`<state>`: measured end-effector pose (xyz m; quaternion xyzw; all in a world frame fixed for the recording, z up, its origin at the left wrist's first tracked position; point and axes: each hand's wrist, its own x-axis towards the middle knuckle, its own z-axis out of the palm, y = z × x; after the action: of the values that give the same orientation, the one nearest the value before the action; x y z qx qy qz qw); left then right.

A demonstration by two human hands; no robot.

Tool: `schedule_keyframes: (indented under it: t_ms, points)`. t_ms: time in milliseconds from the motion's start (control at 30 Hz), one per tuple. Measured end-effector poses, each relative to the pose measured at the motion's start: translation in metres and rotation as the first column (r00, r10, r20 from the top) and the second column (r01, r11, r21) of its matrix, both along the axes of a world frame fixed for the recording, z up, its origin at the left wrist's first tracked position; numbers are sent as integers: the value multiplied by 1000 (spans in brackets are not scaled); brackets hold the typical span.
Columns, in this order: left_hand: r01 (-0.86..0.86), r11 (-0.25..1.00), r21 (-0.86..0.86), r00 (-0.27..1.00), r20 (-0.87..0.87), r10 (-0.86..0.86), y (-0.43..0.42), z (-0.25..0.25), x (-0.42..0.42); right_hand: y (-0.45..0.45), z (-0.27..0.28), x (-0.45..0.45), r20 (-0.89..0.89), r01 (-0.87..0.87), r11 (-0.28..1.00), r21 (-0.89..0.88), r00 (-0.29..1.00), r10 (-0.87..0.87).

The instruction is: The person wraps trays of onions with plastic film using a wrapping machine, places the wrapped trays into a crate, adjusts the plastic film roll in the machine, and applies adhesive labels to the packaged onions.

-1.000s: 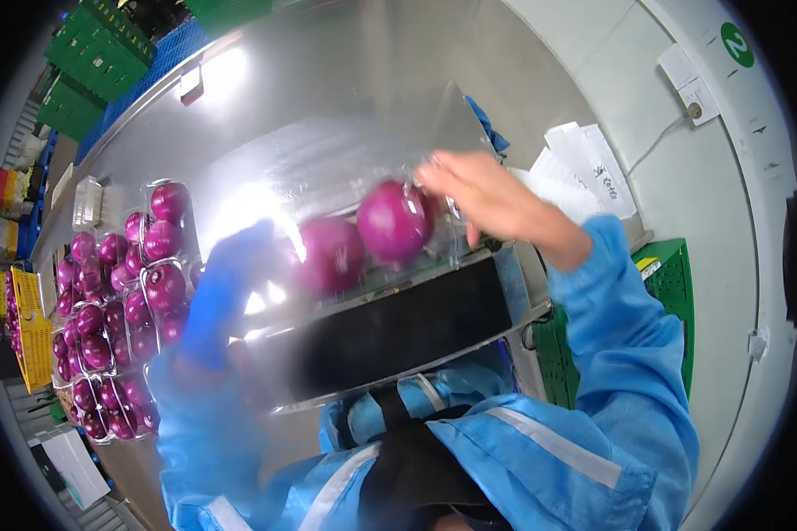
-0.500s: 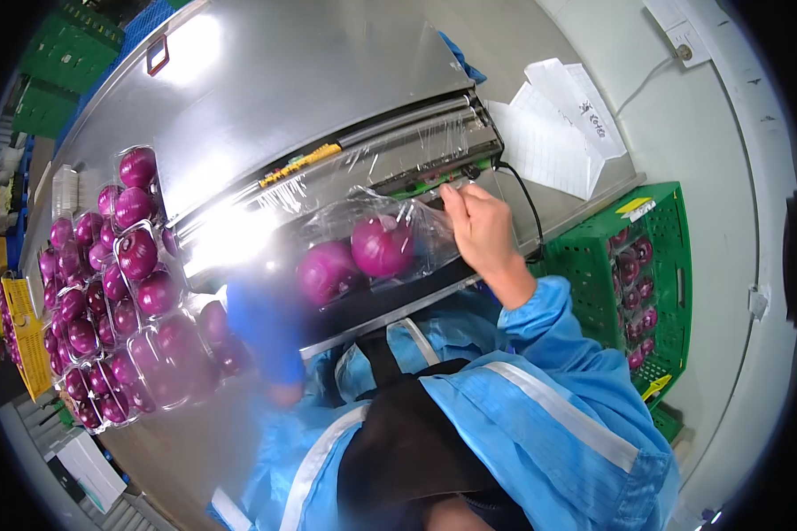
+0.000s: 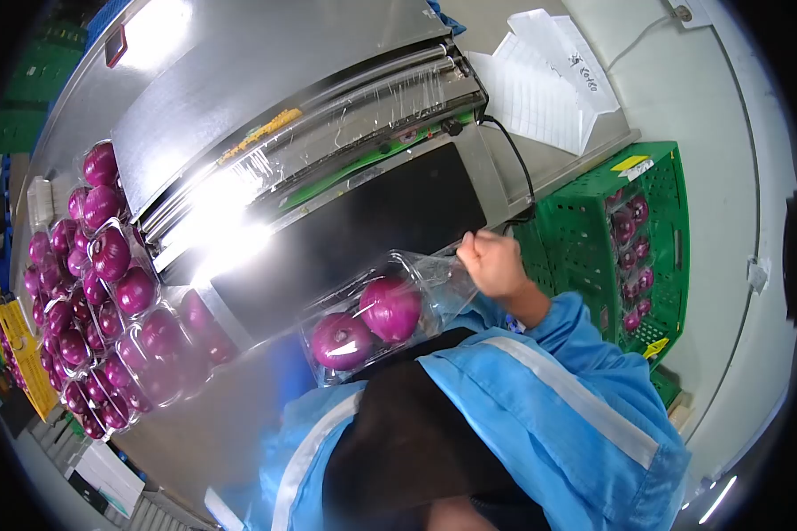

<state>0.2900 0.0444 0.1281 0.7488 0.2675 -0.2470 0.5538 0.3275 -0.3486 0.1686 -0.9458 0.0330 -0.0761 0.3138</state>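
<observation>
Evidently, my right hand [image 3: 491, 264] is pinching film [image 3: 449, 276] from the onion pack [image 3: 363, 329] by the desk's [image 3: 562, 170] near edge; probably weighty and slippery, it's wanting support beneath. I cannot tell my blurred left hand's [image 3: 299, 370] grip.

I see a tray [image 3: 425, 308] with two onions [image 3: 390, 310] in it on the near side of the machine [image 3: 372, 217]. To my left, onion packs [image 3: 111, 256] lie on the table [image 3: 195, 442]; to my right, papers [image 3: 540, 84] lie beyond a crate [image 3: 553, 243] holding more onions [image 3: 624, 227].
</observation>
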Motion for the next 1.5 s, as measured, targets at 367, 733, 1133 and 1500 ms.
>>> schedule_keyframes:
  t_ms: [367,733,1133,1500]
  points:
    - [-186,835,-518,965,64,255,-85,-26,-13,86,-36,-12,-158,48,574,817,977,143]
    - [711,574,-406,596,781,-186,-111,118,54,93,83,-44,247,-399,182,899,804,541]
    - [811,-98,-577,385,653,-652,-265,131,-3,-11,24,-192,-429,284,540,793,889,162]
    - [560,-94,-823,-73,64,-995,-472,114,-99,-136,167,-295,-515,380,745,548,855,-57]
